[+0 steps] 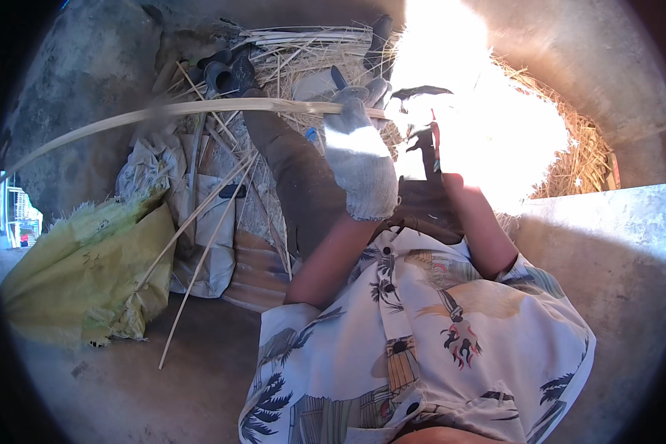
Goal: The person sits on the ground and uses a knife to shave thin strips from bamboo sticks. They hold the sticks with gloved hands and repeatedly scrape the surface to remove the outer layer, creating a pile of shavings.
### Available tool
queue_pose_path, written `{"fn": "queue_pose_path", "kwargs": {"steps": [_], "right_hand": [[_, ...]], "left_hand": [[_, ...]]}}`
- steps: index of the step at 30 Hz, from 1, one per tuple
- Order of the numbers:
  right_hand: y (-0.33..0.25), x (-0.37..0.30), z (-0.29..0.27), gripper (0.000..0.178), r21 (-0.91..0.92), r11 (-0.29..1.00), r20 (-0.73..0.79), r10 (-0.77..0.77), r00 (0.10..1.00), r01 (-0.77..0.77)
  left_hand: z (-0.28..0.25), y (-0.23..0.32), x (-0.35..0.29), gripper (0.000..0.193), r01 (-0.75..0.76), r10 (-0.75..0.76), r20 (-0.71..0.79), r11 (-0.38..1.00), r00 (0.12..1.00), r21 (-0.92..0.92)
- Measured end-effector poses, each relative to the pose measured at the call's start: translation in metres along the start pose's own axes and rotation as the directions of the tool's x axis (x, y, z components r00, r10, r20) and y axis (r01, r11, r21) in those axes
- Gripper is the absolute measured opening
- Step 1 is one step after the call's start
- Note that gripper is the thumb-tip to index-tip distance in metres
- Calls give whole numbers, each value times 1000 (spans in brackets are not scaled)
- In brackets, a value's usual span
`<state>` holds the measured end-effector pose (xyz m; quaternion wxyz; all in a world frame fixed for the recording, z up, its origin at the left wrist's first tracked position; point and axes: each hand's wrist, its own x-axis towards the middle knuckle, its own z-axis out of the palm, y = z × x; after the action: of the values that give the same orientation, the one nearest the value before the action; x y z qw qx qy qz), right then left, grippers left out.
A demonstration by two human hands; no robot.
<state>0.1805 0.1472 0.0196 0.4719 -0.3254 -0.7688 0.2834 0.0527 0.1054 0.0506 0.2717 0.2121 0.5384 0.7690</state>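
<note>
My left hand [359, 152] wears a grey knit glove and is closed around a long pale bamboo strip [163, 112] that runs far out to the left in a curve. My right hand [451, 159] is mostly lost in a patch of glaring sunlight; only its forearm and a dark curved blade-like shape [420, 92] near it show. Whether the right hand grips that shape cannot be told. Both hands are over my lap, above dark brown trousers [303, 185].
A heap of straw and thin shavings [570, 155] lies ahead and to the right. Yellow and white woven sacks [89, 266] lie on the left, with loose thin strips [200, 229] across them. Dark sandals [226, 74] sit at the top. A concrete slab [607, 244] is on the right.
</note>
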Motion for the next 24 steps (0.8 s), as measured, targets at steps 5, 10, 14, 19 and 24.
{"fn": "queue_pose_path", "kwargs": {"steps": [5, 10, 14, 19, 24], "right_hand": [[-1, 1, -31, 30, -278, 943, 125, -154, 980, 183], [2, 16, -70, 31, -469, 817, 222, -257, 940, 335], [4, 28, -99, 33, -585, 688, 297, -312, 903, 430], [2, 52, -136, 36, -677, 522, 380, -356, 854, 519], [5, 79, -165, 39, -713, 413, 433, -377, 819, 567]], "left_hand": [[0, -17, -7, 24, -123, 96, 211, 986, 973, 117], [-4, 12, 14, 20, -664, 402, 550, 602, 732, 442], [-33, 59, 44, 29, -799, 454, 675, 472, 582, 372], [-50, 165, 86, 40, -828, 572, 810, -387, 129, 406], [-54, 193, 119, 42, -688, 352, 915, -615, 198, 385]]}}
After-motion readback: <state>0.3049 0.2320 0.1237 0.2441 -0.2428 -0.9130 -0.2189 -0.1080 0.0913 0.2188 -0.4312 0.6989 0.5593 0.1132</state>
